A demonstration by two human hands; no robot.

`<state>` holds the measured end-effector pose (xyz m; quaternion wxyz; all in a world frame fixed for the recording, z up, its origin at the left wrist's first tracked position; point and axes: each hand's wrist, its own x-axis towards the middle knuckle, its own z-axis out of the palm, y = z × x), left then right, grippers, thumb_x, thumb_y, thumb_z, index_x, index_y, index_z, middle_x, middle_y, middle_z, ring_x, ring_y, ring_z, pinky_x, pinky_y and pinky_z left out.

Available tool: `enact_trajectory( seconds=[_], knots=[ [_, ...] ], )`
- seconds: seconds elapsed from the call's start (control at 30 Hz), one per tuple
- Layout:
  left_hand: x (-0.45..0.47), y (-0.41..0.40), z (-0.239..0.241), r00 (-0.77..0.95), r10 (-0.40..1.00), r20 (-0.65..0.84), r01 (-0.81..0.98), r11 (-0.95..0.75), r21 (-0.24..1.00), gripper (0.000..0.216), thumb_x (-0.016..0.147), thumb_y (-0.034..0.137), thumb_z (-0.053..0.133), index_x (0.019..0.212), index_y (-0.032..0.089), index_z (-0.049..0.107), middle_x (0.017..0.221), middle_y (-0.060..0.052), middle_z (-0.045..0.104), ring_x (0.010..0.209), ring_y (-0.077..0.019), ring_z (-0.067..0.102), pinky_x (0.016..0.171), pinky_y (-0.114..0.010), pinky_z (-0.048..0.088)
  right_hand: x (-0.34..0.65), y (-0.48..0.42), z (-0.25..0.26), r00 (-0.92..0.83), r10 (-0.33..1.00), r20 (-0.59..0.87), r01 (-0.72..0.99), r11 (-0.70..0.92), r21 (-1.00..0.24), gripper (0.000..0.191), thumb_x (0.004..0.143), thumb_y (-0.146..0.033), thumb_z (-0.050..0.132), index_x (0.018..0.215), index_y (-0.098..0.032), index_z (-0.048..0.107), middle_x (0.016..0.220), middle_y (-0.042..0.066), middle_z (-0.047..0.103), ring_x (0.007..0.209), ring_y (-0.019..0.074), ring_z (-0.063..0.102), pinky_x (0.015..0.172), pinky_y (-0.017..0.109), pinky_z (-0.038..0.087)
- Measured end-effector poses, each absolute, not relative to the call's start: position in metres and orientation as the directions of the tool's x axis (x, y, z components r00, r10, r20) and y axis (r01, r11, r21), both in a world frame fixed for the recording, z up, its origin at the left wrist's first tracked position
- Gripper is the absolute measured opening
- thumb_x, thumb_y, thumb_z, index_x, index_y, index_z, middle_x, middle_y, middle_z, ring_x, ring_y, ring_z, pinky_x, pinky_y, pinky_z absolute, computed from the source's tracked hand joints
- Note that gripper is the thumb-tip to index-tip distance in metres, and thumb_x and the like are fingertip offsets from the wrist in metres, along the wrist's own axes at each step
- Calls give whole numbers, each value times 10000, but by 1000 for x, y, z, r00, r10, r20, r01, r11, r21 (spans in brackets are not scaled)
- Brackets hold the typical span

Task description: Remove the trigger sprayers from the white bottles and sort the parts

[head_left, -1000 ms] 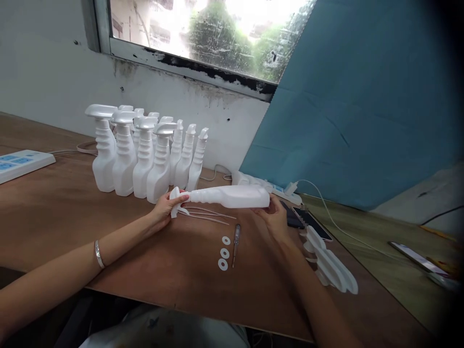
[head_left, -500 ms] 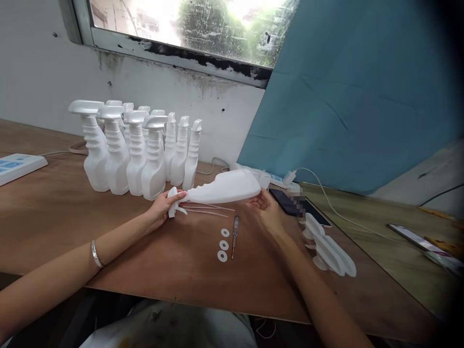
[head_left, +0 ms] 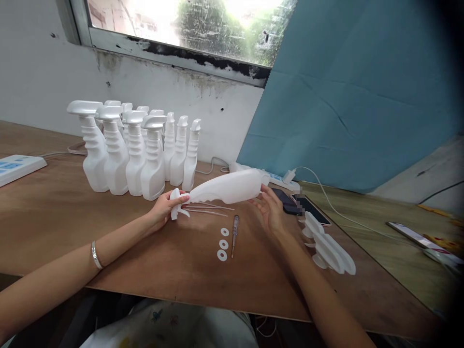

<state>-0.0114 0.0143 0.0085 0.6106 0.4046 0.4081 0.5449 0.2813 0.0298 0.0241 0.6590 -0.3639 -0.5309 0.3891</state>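
Note:
A white plastic spray bottle [head_left: 232,187] lies sideways in the air above the table, its base toward the right. My left hand [head_left: 166,207] is closed around the white trigger sprayer head [head_left: 175,205] at the bottle's neck, with the trigger pointing down. At the other end, the fingertips of my right hand [head_left: 270,208] hold the base, with the lower fingers spread beneath. Below the bottle are thin tubes [head_left: 208,211], several flat white washers [head_left: 224,244] and a small clear-handled screwdriver [head_left: 235,234] on the table.
Several assembled spray bottles [head_left: 152,164] stand in rows at the back left. Loose white sprayer parts [head_left: 328,244] lie at the right, near dark phones [head_left: 311,209]. Power strips [head_left: 21,166] and cables lie on the brown table [head_left: 145,261].
The bottle has rolled about its long axis, so its ridged grip side now faces down. My right hand has shifted slightly, its fingers more spread. The left hand keeps its hold.

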Motion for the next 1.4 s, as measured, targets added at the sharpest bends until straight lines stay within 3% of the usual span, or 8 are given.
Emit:
enact_trajectory(
  seconds=[0.23, 0.5, 0.7, 0.83, 1.0, 1.13, 1.27, 1.4],
  knots=[
    [-14, 21, 4, 21, 997, -76, -344, 79, 936, 392, 547, 251, 781, 853, 117, 577, 711, -25, 623, 576, -110, 581, 476, -211, 520, 285, 31, 26, 99, 872, 479, -11, 482, -876, 426, 493, -182, 742, 902, -223, 629, 827, 2, 582, 749, 149, 534, 702, 290, 455],
    [-10, 13, 7, 79, 996, -37, -289, 58, 956, 400, 555, 278, 772, 871, 125, 582, 703, -16, 619, 574, -115, 573, 475, -220, 511, 278, 27, 30, 245, 792, 560, -19, 581, -814, 326, 581, -308, 730, 616, -191, 429, 966, 9, 585, 858, 135, 558, 736, 255, 450],
    [-12, 20, 5, 34, 993, -116, -368, 120, 922, 355, 561, 240, 766, 844, 115, 592, 740, -41, 651, 593, -128, 599, 490, -224, 525, 283, 27, 28, 167, 885, 435, -142, 459, -877, 209, 684, -368, 626, 826, -216, 611, 961, 39, 626, 804, 177, 598, 684, 322, 488],
    [-10, 19, 9, 40, 989, -141, -390, 145, 909, 320, 585, 229, 752, 834, 103, 594, 760, -56, 656, 604, -131, 606, 494, -224, 533, 281, 27, 30, 54, 858, 512, -80, 514, -854, 486, 532, -221, 729, 1003, -237, 610, 1112, 45, 580, 974, 210, 555, 803, 326, 459],
    [-10, 16, 9, 90, 990, -108, -378, 134, 916, 362, 567, 244, 774, 852, 113, 594, 713, -36, 643, 566, -109, 589, 477, -200, 525, 284, 29, 30, 134, 774, 619, 127, 606, -785, 369, 506, -256, 751, 839, -211, 597, 1027, 38, 577, 962, 186, 537, 797, 294, 448],
    [-10, 17, 8, 93, 992, -83, -344, 111, 932, 375, 554, 271, 780, 843, 113, 601, 704, -31, 634, 553, -94, 580, 466, -174, 504, 284, 30, 31, 122, 765, 632, 101, 624, -775, 339, 495, -284, 763, 679, -199, 491, 1100, 52, 549, 1040, 191, 499, 836, 295, 426],
    [-9, 14, 8, 81, 994, -70, -293, 91, 952, 407, 543, 306, 779, 856, 112, 606, 731, -34, 629, 580, -105, 580, 473, -188, 499, 284, 30, 31, 147, 845, 515, 62, 511, -857, 428, 462, -292, 782, 733, -212, 461, 839, 6, 603, 828, 166, 564, 721, 273, 449],
    [-11, 11, 11, 37, 998, 42, -180, -35, 983, 464, 556, 365, 757, 908, 114, 588, 696, -14, 601, 585, -115, 565, 495, -218, 494, 285, 29, 30, 142, 878, 458, 86, 450, -889, 500, 516, -347, 757, 898, -229, 457, 818, -6, 617, 803, 172, 582, 687, 273, 453]
  ],
)
